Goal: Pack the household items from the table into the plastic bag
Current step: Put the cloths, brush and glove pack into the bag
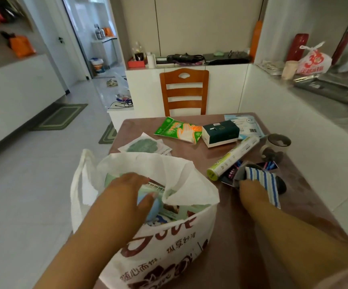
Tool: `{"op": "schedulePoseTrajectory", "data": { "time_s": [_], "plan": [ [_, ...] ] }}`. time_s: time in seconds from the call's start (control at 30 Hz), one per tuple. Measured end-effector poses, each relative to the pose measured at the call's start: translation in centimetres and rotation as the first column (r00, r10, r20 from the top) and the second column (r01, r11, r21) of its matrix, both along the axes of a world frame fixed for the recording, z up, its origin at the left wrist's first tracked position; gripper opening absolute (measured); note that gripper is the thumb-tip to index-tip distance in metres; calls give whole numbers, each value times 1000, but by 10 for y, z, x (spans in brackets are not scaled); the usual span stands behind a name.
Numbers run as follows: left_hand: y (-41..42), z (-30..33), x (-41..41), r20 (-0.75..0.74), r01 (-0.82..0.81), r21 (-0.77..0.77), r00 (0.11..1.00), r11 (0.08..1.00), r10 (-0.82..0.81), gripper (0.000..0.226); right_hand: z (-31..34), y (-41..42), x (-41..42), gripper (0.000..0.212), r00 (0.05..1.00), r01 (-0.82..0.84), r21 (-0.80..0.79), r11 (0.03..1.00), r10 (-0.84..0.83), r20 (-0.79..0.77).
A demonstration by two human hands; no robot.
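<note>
A: Brown table (pixel 227 205); what's on the near right?
B: Striped cloth (pixel 264 182), pinched by the right hand (pixel 250 190). Soft, light; bunch its middle.
A: Left hand (pixel 127 195)?
B: Inside the bag (pixel 169 243), gripping something blue.

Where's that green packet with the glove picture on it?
The green glove packet lies at the table's far side, just left of the dark tissue box, below the wooden chair.
</note>
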State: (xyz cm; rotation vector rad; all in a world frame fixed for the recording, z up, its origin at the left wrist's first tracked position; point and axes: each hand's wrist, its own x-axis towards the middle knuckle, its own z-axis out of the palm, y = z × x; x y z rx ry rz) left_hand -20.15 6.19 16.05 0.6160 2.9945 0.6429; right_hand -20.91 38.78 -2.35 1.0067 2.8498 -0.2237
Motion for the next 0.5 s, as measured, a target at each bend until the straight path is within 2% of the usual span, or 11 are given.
{"op": "schedulePoseTrajectory", "data": {
  "time_s": [0.07, 0.17, 0.2, 0.27, 0.3, 0.37, 0.43, 0.5],
  "plan": [
    [-12, 8, -2, -245, -33, 40, 969, 999, 42, 33, 5, -1, 4, 32, 1000, 3, 67, 998, -2, -11],
    [-24, 10, -11, -399, -69, -20, 915, 997, 56, 30, 6, -4, 6, 30, 1000, -5, 74, 997, 7, -21],
    [-26, 9, -14, -410, -86, -50, 910, 995, 58, 31, 7, -6, 6, 34, 1000, -14, 82, 996, 16, -23],
    [-24, 7, -15, -400, -98, -75, 915, 992, 60, 31, 7, -10, 7, 61, 999, 16, 65, 998, -18, 31],
    [-21, 6, -15, -388, -99, -75, 919, 992, 62, 30, 9, -11, 6, 79, 995, 74, 5, 997, -74, 73],
    [-15, 2, -15, -365, -98, -63, 929, 993, 68, 29, 16, -11, -3, 108, 973, 228, -226, 947, -212, 93],
    [-11, -2, -16, -350, -74, -40, 935, 996, 55, 28, 22, -6, -14, 109, 942, 317, -437, 842, -334, 39],
    [-8, -8, -18, -340, -42, -36, 940, 998, 27, 26, 26, 6, -17, 87, 908, 341, -417, 843, -410, -86]
  ]
}}
